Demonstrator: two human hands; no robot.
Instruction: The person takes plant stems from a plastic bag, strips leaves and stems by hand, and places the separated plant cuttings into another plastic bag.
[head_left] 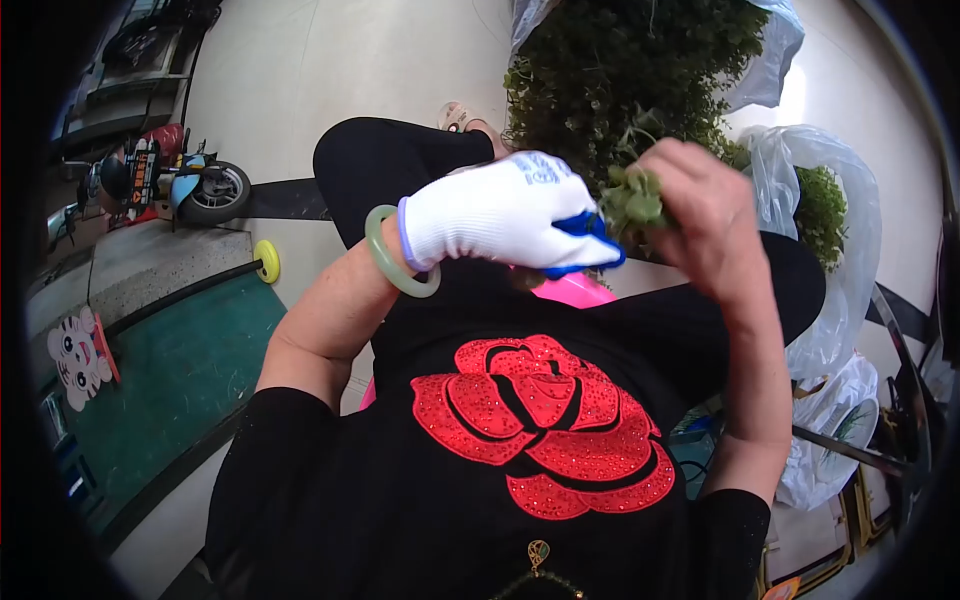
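Observation:
My left hand point(500, 215) wears a white knit glove with a blue coated palm, and its fingers are closed. What they hold is hidden, though a bit of something greenish shows below the glove. My right hand point(705, 215) is bare and closed around a small bunch of leafy green sprigs point(634, 198), beside the left fingertips. Just beyond both hands rises a big heap of leafy greens point(610, 70) on a clear plastic sheet or bag. Under the left hand a bright pink plastic thing point(575, 290) shows in part.
To the right, a clear plastic bag point(840, 190) holds more greens point(820, 215). Below it lies a white plastic bag point(835, 430) near dark metal bars. At left are a scooter point(180, 185), a green mat-like surface point(170, 370) and a cartoon tiger cutout point(82, 358).

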